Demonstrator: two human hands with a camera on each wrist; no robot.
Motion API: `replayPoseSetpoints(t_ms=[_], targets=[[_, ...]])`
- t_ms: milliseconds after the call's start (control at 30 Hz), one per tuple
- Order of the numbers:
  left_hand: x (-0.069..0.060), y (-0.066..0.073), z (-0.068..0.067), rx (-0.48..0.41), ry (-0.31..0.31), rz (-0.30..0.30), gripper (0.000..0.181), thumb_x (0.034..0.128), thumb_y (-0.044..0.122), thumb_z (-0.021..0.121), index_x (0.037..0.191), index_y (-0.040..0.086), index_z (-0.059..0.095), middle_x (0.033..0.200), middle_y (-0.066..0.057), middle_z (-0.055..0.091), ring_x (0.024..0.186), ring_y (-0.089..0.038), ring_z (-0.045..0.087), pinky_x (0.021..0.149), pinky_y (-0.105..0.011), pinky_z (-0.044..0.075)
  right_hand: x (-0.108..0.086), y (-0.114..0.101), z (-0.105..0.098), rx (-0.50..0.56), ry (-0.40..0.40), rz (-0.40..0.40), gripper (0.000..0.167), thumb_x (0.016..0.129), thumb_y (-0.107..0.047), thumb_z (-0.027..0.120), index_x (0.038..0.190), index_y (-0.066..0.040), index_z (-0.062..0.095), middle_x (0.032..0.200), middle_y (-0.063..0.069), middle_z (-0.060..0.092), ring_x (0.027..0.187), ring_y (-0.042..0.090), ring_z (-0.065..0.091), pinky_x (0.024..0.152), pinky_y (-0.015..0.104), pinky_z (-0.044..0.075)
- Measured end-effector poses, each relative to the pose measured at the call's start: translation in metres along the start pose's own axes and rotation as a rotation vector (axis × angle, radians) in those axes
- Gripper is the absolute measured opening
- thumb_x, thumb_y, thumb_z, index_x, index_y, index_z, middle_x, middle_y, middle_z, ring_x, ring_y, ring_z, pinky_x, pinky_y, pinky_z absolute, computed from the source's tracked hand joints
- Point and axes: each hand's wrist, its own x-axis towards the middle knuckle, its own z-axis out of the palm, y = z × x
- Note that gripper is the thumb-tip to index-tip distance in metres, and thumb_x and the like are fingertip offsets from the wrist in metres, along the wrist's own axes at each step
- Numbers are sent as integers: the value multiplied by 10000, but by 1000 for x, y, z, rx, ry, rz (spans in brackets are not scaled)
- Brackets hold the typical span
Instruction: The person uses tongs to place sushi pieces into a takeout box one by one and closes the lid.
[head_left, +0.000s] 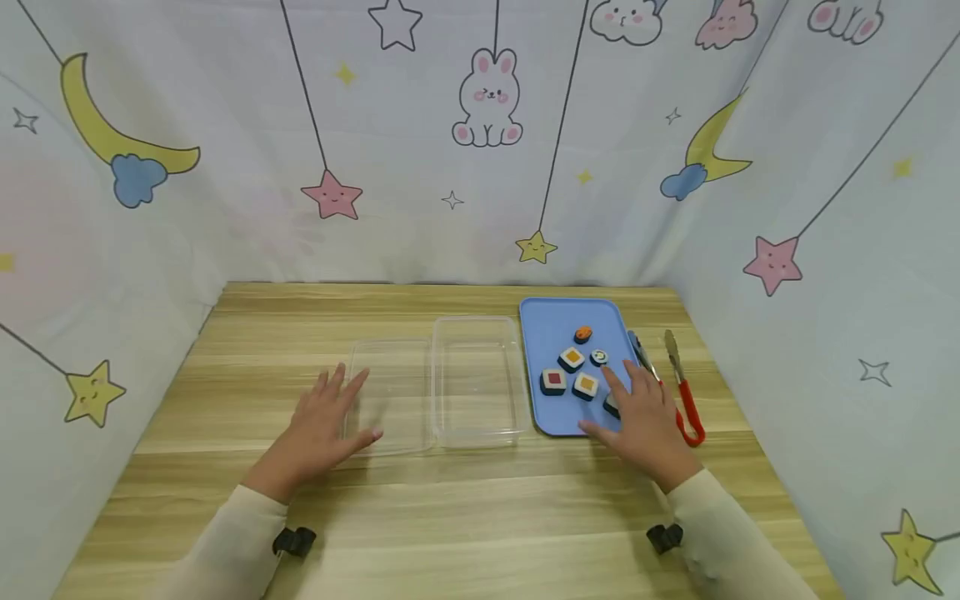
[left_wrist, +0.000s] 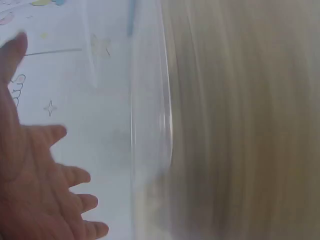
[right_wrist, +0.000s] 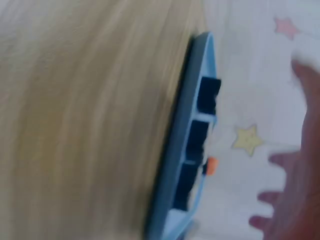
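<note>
My left hand (head_left: 318, 433) is spread over the left edge of a clear plastic lid or shallow tray (head_left: 397, 400), holding nothing; its spread fingers (left_wrist: 75, 175) also show in the left wrist view. Beside that piece stands a deeper clear container (head_left: 476, 383). A blue tray (head_left: 547, 329) carries several sushi pieces, among them one with a red centre (head_left: 553, 382) and an orange-topped one (head_left: 582, 334). Over the tray's lower right corner is my right hand (head_left: 648, 429), fingers apart and empty, partly hiding one piece (head_left: 611, 406). In the right wrist view the blue tray (right_wrist: 177, 150) is seen edge-on.
Red-handled tongs (head_left: 688, 408) lie right of the blue tray, with another metal tip (head_left: 643, 354) beside them, partly hidden by my right hand. A wooden table (head_left: 465, 525) lies under everything, with a patterned white curtain (head_left: 420, 117) behind and at both sides.
</note>
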Motion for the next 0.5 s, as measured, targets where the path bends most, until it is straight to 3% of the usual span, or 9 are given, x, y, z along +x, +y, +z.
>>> replayPoseSetpoints(t_ms=[167, 267, 367, 500], targets=[[13, 28, 27, -384, 94, -19, 811, 995, 361, 706, 1639, 101, 288, 1686, -245, 202, 1541, -485, 167, 1190, -742, 225, -3, 36, 5, 88, 102, 260, 893, 985, -592, 610, 1569, 29, 346, 1540, 409, 281, 1351, 620, 292, 982, 800, 340], [23, 48, 42, -528, 146, -16, 765, 984, 266, 737, 1620, 98, 345, 1678, -211, 255, 1530, -432, 254, 1205, -658, 308, -6, 66, 8, 96, 120, 395, 861, 994, -563, 605, 1512, 82, 365, 1462, 447, 318, 1279, 648, 327, 906, 800, 386], [32, 60, 55, -652, 172, 1, 733, 968, 173, 757, 1595, 69, 392, 1675, -209, 258, 1524, -405, 284, 1203, -574, 365, -9, 91, 11, 127, 78, 497, 927, 991, -608, 576, 1491, 140, 350, 1420, 468, 328, 1238, 654, 355, 901, 785, 417], [37, 64, 67, -812, 186, 35, 717, 942, 43, 760, 1571, 17, 416, 1673, -208, 255, 1507, -407, 321, 1175, -505, 415, -11, 109, 18, 195, -5, 569, 1038, 983, -674, 527, 1520, 183, 295, 1398, 462, 377, 1219, 627, 426, 949, 749, 456]])
